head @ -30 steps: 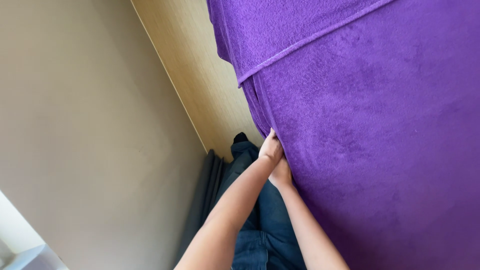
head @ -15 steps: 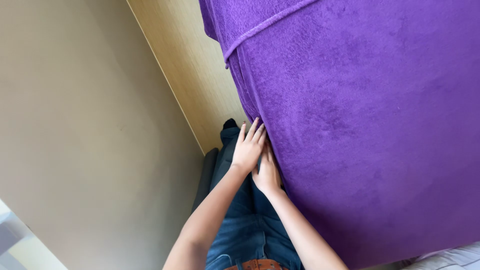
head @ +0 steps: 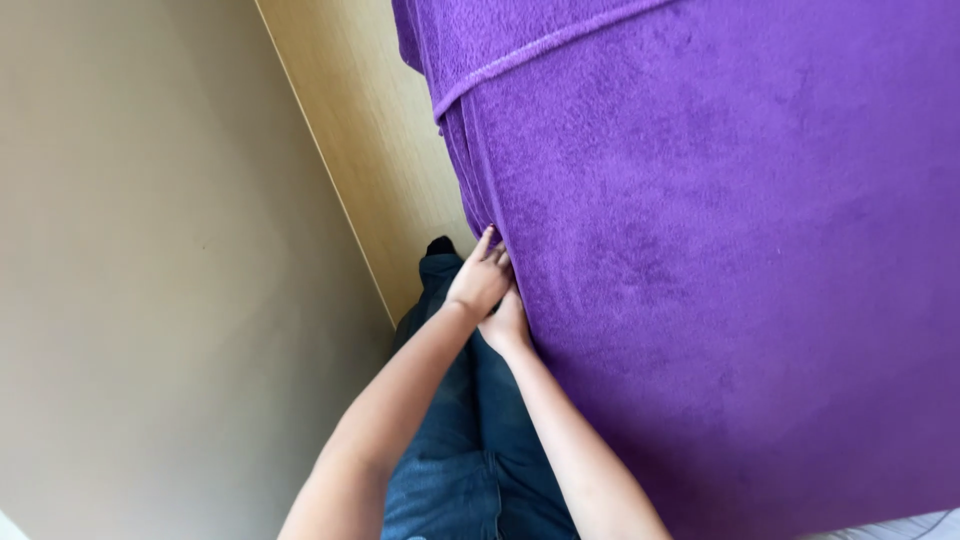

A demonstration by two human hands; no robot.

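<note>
Both hands meet at the hanging edge of the purple towel-like cover (head: 720, 260), which fills the right side and runs off frame. The left hand (head: 480, 280) lies over the right hand (head: 507, 325); with fingertips tucked against folds, I cannot tell either grip.

A plain beige wall (head: 150, 250) meets a pale wooden floor (head: 370, 150) in soft daylight.

Bright, even daylight, soft shadows, sharp focus, no glare.
</note>
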